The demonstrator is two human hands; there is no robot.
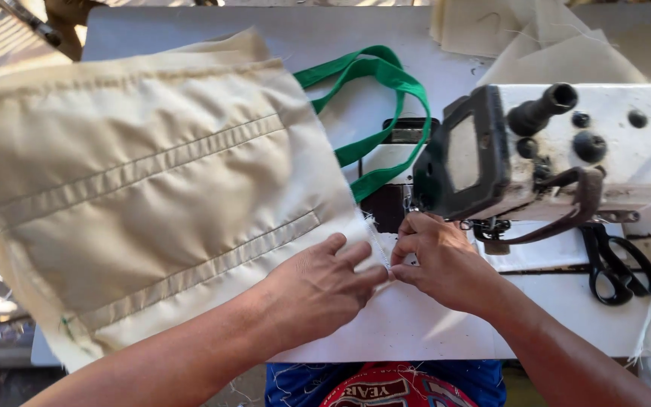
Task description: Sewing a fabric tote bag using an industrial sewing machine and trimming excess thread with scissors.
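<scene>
Nearest, the left hand (324, 283) lies flat with fingers together, pressing the corner of a beige fabric bag (145, 188) onto the white table (416, 324). Just right of it, the right hand (438, 260) pinches the same fabric edge between thumb and fingertips, close below the needle area, which is too dark to make out clearly. Black scissors (615, 267) lie to the right. Beyond the hands stands the sewing machine (536, 151). Green straps (374, 113) loop from the bag's far right side. More beige cloth pieces (521, 38) lie farthest away.
</scene>
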